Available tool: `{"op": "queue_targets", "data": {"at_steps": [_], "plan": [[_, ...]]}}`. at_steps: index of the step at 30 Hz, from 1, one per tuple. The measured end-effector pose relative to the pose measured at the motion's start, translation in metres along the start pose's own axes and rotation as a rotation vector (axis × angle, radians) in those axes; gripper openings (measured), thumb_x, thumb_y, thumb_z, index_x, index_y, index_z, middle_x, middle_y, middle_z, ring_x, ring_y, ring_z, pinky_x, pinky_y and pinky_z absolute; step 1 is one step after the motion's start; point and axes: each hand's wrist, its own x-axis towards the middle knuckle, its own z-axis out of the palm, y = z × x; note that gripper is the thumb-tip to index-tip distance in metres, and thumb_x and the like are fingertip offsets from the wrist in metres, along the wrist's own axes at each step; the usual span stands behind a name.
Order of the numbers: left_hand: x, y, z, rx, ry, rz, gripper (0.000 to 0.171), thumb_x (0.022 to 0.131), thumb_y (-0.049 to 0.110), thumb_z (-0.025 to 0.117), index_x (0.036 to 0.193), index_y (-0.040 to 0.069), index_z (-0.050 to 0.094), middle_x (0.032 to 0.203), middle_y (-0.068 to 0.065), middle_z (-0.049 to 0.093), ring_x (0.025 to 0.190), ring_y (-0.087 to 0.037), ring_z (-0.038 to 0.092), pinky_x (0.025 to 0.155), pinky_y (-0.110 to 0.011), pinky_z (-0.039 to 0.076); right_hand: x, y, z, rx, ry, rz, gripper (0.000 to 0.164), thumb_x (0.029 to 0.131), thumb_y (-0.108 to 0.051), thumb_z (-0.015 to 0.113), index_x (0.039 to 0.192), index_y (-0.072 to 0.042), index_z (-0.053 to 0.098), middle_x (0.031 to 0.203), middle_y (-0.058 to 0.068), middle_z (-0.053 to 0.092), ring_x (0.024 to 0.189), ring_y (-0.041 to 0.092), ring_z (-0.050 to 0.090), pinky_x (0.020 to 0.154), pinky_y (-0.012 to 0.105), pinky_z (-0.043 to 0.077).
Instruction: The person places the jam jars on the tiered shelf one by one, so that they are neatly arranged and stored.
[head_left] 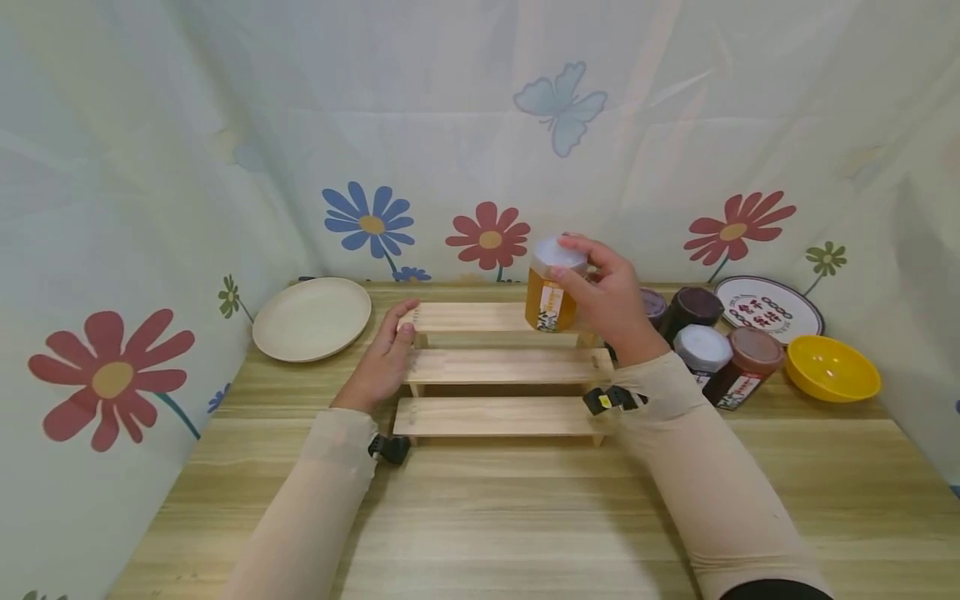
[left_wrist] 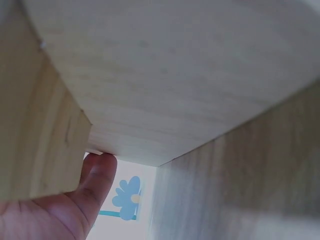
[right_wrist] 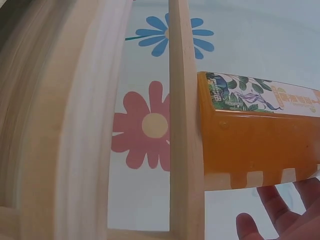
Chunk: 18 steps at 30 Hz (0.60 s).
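Note:
A three-tier wooden stand (head_left: pixel 510 367) is in the middle of the table. My left hand (head_left: pixel 382 358) grips the left end of its top tier; in the left wrist view, fingers (left_wrist: pixel 97 177) show behind a wooden upright (left_wrist: pixel 45 135) under a plank. My right hand (head_left: pixel 611 300) holds a honey-coloured jar (head_left: pixel 534 296) near its white lid, thumb in front and fingers across the top. The jar is upright at the right part of the top tier. In the right wrist view its base is right at the top plank (right_wrist: pixel 187 150), with its patterned label (right_wrist: pixel 260 95) showing.
Right of the stand are several dark jars (head_left: pixel 753 354), one white-lidded (head_left: pixel 702 348), partly behind my right arm. Beyond them are a white plate with red writing (head_left: pixel 806 321) and a yellow bowl (head_left: pixel 832 371). A cream plate (head_left: pixel 311 321) lies at the back left. A flowered curtain (head_left: pixel 450 125) hangs behind.

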Motion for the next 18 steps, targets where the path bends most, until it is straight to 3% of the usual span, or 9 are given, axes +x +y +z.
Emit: {"op": "queue_targets", "data": {"at_steps": [7,15,18], "plan": [[0.000,0.000,0.001,-0.004,-0.008,0.003,0.049,0.117,0.039,0.029,0.164,0.028,0.028,0.166,-0.023,0.031,0.150,-0.040,0.037,0.124,-0.061,0.027,0.003,-0.002,0.013,-0.008,-0.014,-0.014,0.044,0.102,-0.015,0.070,0.145,-0.005,0.062,0.158,0.008,0.052,0.121,0.024,0.055,0.089,0.027,0.055],[0.000,-0.002,0.000,0.002,-0.021,0.003,0.049,0.117,0.039,0.028,0.165,0.029,0.027,0.169,-0.022,0.027,0.152,-0.042,0.035,0.124,-0.062,0.027,0.007,-0.001,0.025,-0.030,-0.021,-0.044,0.045,0.101,-0.020,0.073,0.143,-0.007,0.065,0.155,0.007,0.055,0.128,0.026,0.052,0.097,0.044,0.037],[0.000,-0.001,0.000,0.000,-0.021,0.007,0.049,0.117,0.039,0.028,0.165,0.028,0.026,0.169,-0.022,0.026,0.152,-0.042,0.035,0.124,-0.062,0.027,0.009,-0.001,0.030,-0.024,-0.028,-0.050,0.044,0.100,-0.020,0.074,0.142,-0.007,0.066,0.154,0.007,0.057,0.127,0.026,0.052,0.097,0.045,0.038]]}}
